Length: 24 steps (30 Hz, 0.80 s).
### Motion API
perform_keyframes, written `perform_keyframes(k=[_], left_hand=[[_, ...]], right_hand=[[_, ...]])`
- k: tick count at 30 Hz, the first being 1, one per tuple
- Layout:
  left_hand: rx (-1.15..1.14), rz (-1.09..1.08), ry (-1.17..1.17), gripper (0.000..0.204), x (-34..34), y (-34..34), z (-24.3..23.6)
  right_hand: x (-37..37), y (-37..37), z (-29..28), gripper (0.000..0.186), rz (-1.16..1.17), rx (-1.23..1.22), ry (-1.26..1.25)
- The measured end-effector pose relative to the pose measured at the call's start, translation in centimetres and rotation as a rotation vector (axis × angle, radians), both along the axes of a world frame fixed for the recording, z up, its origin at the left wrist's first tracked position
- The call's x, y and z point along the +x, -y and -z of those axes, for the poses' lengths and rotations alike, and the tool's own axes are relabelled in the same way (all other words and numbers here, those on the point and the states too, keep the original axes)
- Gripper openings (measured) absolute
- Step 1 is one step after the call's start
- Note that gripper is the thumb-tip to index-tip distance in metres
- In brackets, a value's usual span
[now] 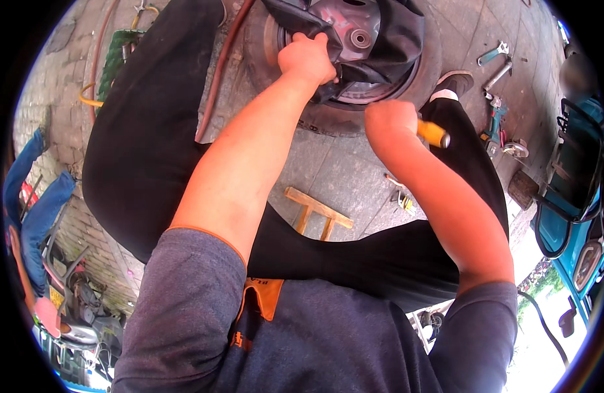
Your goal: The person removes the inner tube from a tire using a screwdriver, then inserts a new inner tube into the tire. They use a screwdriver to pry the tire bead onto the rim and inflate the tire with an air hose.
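Observation:
A wheel lies flat on the paving in front of me, with a worn tyre around a metal rim. Limp black rubber, apparently an inner tube, is bunched over the rim. My left hand is closed on a fold of it at the rim's near left side. At the tyre's near right edge, my right hand is wrapped round a tool with a yellow handle. The handle's butt points right; the tool's working end is hidden, so its kind cannot be told.
On the right lie an adjustable wrench, a metal bar-like tool and a teal power tool. A small wooden stool is between my legs. A reddish hose runs left of the wheel. Another person's jeans show far left.

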<state>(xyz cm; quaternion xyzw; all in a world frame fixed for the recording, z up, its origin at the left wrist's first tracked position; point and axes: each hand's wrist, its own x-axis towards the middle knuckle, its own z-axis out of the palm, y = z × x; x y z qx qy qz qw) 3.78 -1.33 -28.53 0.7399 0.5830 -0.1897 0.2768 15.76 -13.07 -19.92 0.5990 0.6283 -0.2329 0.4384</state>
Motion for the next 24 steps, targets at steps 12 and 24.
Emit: perform_keyframes(k=[12, 24], left_hand=[[-0.041, 0.018, -0.046, 0.094, 1.0, -0.3, -0.3], [-0.039, 0.047, -0.087, 0.089, 1.3, -0.8, 0.2]], right_hand=[[4.5, -7.7, 4.1, 0.014, -0.636, 0.023, -0.197], [1.1, -3.8, 4.9, 0.03, -0.313, 0.027, -0.199]])
